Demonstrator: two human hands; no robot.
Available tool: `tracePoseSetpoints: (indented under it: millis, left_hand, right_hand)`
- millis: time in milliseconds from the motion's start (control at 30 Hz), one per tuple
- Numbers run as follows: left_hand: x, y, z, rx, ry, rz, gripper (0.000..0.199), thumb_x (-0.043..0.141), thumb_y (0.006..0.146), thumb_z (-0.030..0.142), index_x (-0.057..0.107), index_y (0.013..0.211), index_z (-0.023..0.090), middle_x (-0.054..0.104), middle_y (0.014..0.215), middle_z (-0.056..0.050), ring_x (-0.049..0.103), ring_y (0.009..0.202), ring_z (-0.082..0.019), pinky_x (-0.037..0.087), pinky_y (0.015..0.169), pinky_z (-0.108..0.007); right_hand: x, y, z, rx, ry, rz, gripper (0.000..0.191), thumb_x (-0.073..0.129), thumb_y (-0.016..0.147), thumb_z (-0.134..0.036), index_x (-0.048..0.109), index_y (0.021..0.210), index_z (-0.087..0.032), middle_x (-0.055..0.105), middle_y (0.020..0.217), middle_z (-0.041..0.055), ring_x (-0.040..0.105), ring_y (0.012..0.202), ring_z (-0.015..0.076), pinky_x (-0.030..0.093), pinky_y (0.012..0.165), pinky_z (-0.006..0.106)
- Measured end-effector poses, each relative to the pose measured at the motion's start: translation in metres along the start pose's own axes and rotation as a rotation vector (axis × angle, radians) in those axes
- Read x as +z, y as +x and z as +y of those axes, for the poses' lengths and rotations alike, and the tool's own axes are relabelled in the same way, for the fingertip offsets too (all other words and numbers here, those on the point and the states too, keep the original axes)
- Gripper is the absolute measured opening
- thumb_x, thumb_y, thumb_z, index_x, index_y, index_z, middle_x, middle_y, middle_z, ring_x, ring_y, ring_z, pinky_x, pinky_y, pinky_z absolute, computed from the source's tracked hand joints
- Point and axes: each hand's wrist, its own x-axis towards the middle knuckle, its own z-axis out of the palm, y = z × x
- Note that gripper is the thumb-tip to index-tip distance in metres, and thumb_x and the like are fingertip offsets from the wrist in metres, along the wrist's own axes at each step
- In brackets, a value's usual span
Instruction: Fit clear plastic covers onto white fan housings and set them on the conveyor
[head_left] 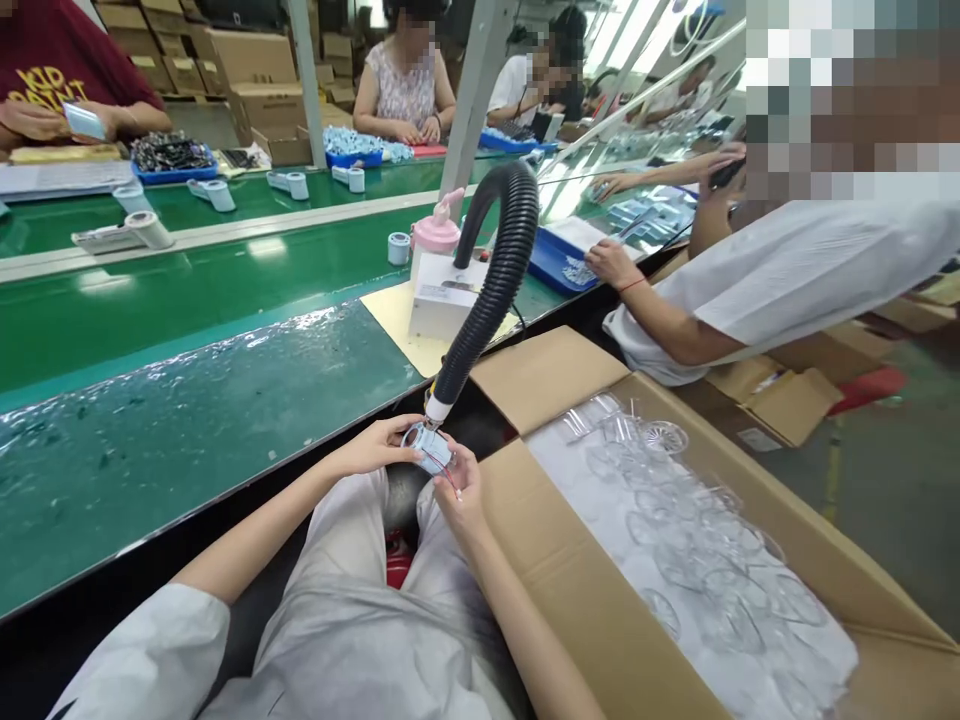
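A small light-blue cylindrical part (428, 449) with thin red wires is held above my lap, just past the table's edge. My left hand (386, 445) grips its left side, fingers on top and thumb beneath. At its right side, my right hand (460, 486) has its fingers closed around the part near the wires. The white-tipped end of a black corrugated hose (517, 235) comes down right over the part. That hose rises from a white box-shaped device (442, 300) on a yellowish sheet.
An open cardboard box (540, 520) with clear plastic pieces (697, 530) stands at my right. Behind the device is a pink bottle (436, 232). Light-blue parts lie along the green conveyor (247, 270). A person in white (795, 270) sits at the right, reaching towards a blue tray (559, 262).
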Motion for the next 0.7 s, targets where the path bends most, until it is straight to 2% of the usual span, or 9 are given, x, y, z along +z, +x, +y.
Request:
tracePoseSetpoints:
  millis: [100, 267, 367, 500, 600, 700]
  left_hand:
    - [-0.004, 0.002, 0.004, 0.002, 0.029, -0.017, 0.065, 0.085, 0.074, 0.035, 0.061, 0.129, 0.012, 0.066, 0.127, -0.015, 0.067, 0.103, -0.022, 0.051, 0.099, -0.041]
    - [-0.010, -0.012, 0.007, -0.017, 0.044, -0.028, 0.071, 0.086, 0.073, 0.033, 0.057, 0.135, 0.015, 0.064, 0.132, -0.016, 0.067, 0.108, -0.023, 0.052, 0.100, -0.041]
    - [-0.013, -0.019, 0.007, -0.034, 0.053, -0.030, 0.070, 0.085, 0.074, 0.033, 0.056, 0.135, 0.015, 0.064, 0.132, -0.016, 0.068, 0.104, -0.022, 0.053, 0.096, -0.040]
    - [-0.017, -0.020, 0.008, -0.040, 0.070, -0.016, 0.066, 0.081, 0.078, 0.033, 0.055, 0.136, 0.014, 0.063, 0.133, -0.016, 0.069, 0.103, -0.021, 0.053, 0.094, -0.038]
    - [-0.016, -0.021, 0.012, -0.043, 0.074, -0.022, 0.068, 0.082, 0.077, 0.031, 0.054, 0.137, 0.015, 0.061, 0.137, -0.017, 0.068, 0.108, -0.023, 0.053, 0.096, -0.038]
    - [-0.013, -0.029, 0.017, -0.058, 0.079, -0.047, 0.070, 0.085, 0.075, 0.028, 0.056, 0.137, 0.016, 0.062, 0.137, -0.017, 0.067, 0.114, -0.025, 0.052, 0.101, -0.041]
  right_hand:
    - [0.002, 0.005, 0.000, 0.003, 0.006, 0.007, 0.063, 0.082, 0.071, -0.064, 0.053, 0.113, -0.026, 0.058, 0.137, 0.0181, 0.058, 0.127, 0.0324, 0.045, 0.107, 0.052]
    - [0.003, 0.007, -0.002, 0.051, 0.022, -0.038, 0.065, 0.086, 0.065, -0.062, 0.057, 0.111, -0.026, 0.060, 0.135, 0.0172, 0.059, 0.124, 0.0330, 0.050, 0.102, 0.051]
    - [0.004, 0.006, -0.003, 0.077, 0.025, -0.060, 0.068, 0.086, 0.063, -0.065, 0.059, 0.111, -0.025, 0.063, 0.130, 0.0165, 0.062, 0.118, 0.0321, 0.051, 0.101, 0.050]
    - [0.010, 0.007, -0.003, 0.082, 0.018, -0.053, 0.067, 0.086, 0.063, -0.066, 0.059, 0.110, -0.026, 0.060, 0.132, 0.0160, 0.059, 0.122, 0.0322, 0.051, 0.100, 0.049]
    - [0.012, 0.007, -0.009, 0.084, 0.007, -0.060, 0.067, 0.086, 0.062, -0.067, 0.060, 0.109, -0.026, 0.060, 0.133, 0.0153, 0.058, 0.124, 0.0325, 0.053, 0.098, 0.048]
    - [0.009, 0.002, -0.021, 0.113, -0.010, -0.105, 0.066, 0.085, 0.064, -0.065, 0.063, 0.112, -0.026, 0.066, 0.125, 0.0137, 0.063, 0.115, 0.0302, 0.056, 0.094, 0.045]
